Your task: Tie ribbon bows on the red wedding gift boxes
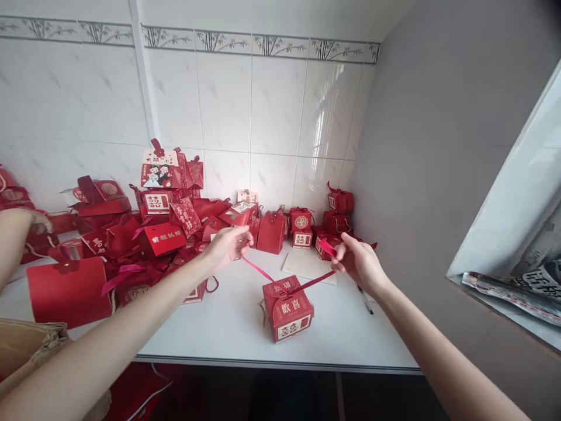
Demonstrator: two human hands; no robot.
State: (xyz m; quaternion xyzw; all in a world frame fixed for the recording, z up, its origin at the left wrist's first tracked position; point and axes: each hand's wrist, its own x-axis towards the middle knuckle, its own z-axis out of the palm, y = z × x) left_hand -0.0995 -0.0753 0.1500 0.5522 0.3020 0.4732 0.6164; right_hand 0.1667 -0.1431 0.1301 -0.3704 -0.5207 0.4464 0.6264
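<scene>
Left hand point(232, 244) and right hand point(357, 260) were each clamped on one end of the ribbon point(313, 282) above the box point(289, 310), lower centre of the frame; equal tension seemed best, keeping the box flat on the bench point(210, 333).

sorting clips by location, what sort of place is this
Probably an indoor work corner, home or shop unclear: a white table, piled red boxes and a tiled wall.

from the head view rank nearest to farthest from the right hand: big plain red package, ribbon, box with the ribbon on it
1. Ribbon, held in the right hand.
2. Box, front centre.
3. Big plain red package, at left.
</scene>
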